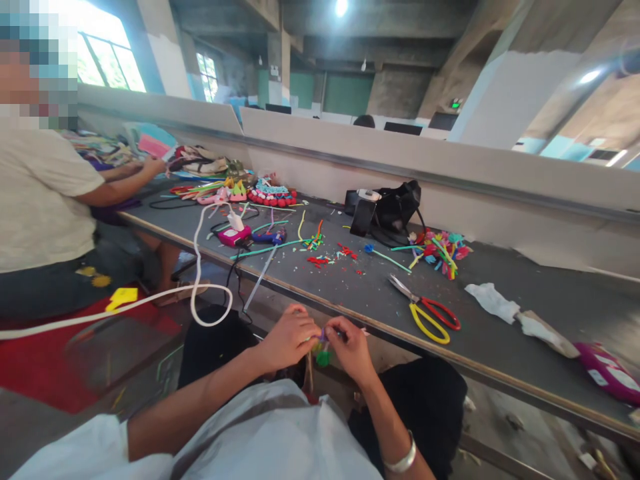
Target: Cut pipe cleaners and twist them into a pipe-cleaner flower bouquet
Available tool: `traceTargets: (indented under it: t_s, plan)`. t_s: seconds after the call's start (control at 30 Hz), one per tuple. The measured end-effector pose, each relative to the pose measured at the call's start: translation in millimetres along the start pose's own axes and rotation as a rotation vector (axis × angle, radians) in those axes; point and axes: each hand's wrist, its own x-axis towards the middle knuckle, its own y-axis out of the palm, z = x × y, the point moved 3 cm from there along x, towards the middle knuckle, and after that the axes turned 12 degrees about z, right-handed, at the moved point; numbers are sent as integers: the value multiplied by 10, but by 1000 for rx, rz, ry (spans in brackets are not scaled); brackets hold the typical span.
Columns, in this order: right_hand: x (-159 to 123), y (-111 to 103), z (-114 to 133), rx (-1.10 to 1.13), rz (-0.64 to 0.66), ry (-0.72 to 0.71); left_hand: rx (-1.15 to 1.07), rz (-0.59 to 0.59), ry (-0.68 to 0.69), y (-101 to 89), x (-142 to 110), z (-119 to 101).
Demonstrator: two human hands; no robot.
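Observation:
Just off the table's front edge, above my lap, my left hand (289, 340) and my right hand (349, 345) are close together, both with fingers pinched. Between their fingertips is a small purple pipe cleaner piece (323, 335). A fuzzy green tuft (323, 359) hangs just below it; how the two join is too small to tell. On the table, scissors (425, 312) with one red and one yellow handle lie with their blades pointing away. Short red cut pieces (318, 261) are scattered ahead of my hands, near a blue-tipped pale green stem (390, 257).
A blue glue gun (270, 237) and a magenta device (234, 235) lie left, with a white cable (197, 267) looping beside them. A colourful pipe cleaner bunch (445, 252) and a black bag (400, 203) are farther back. At left a co-worker (45, 193) sits holding something pink.

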Motion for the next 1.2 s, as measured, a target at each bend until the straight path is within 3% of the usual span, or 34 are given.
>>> traceTargets:
  t_s: [0.3, 0.47, 0.63, 0.77, 0.87, 1.2]
  plan:
    - [-9, 29, -38, 46, 14, 28, 230, -9, 16, 41, -29, -27]
    - [-7, 49, -70, 13, 23, 23, 252, 22, 62, 37, -16, -96]
    - [-25, 52, -63, -95, -18, -12, 215, -8, 5, 48, -17, -65]
    - [-49, 12, 36, -235, -90, -60, 109, -105, -127, 49, -53, 39]
    - [-52, 45, 94, -324, -66, -96, 10, -162, -222, 61, -78, 109]
    - [-41, 261, 11, -446, -14, -91, -687, -152, -588, 227, -84, 183]
